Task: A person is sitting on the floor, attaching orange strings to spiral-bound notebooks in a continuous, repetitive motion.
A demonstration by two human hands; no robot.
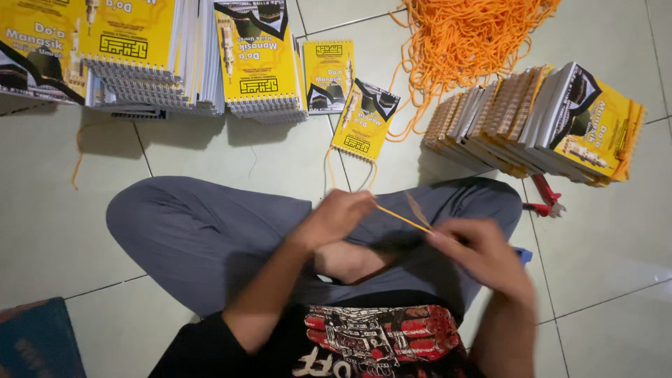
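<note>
I'm mid-threading: my left hand [334, 215] and right hand [476, 250] each pinch an end of the orange cord [400, 218], taut between them over my lap. Just beyond my left hand lies a yellow spiral booklet [364, 120] on the floor; I judge the next move needs a steady, tight grip on the cord.

This looks like a home turned into a small binding workshop, though the view takes in only the floor [266, 157]: pale glazed tiles with dark grout lines, on which a person sits cross-legged. Along the floor's far edge stand stacks of yellow spiral-bound booklets [140, 56], with another leaning row of booklets [532, 119] at the right. A loose heap of orange cord [465, 38] lies at the far right, and red-handled pliers [544, 196] rest on the tiles beside the row.
</note>
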